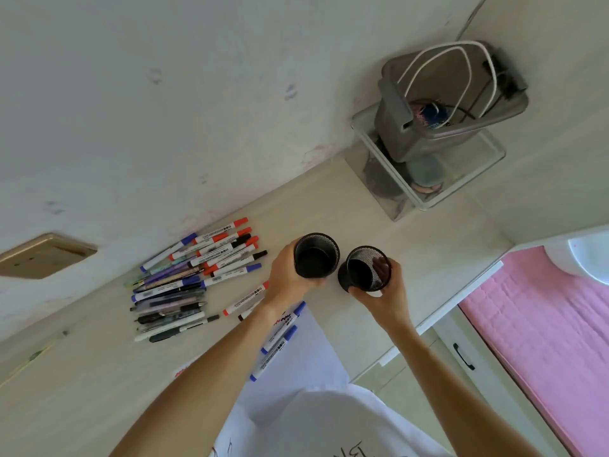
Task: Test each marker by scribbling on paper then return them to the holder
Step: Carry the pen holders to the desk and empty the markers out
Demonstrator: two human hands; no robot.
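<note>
Markers (pixel 201 275) lie heaped on the pale desk (pixel 82 384), left of two black mesh holders gripped one in each hand.

The left hand (pixel 286 275) curls its fingers round the left mesh holder (pixel 316 255); the right hand (pixel 387 293) wraps the right mesh holder (pixel 364 268), thumb at the near rim and fingers showing through the mesh on the far side. Both cups stand close together, and their insides look dark. A sheet of white paper (pixel 306 364) lies under the left forearm, with red scribbles and three blue-capped markers (pixel 280 338) on it. Two red-capped markers (pixel 245 300) lie between heap and paper. A grey bin (pixel 438 127) sits in a clear box (pixel 425 192) by the wall.
</note>
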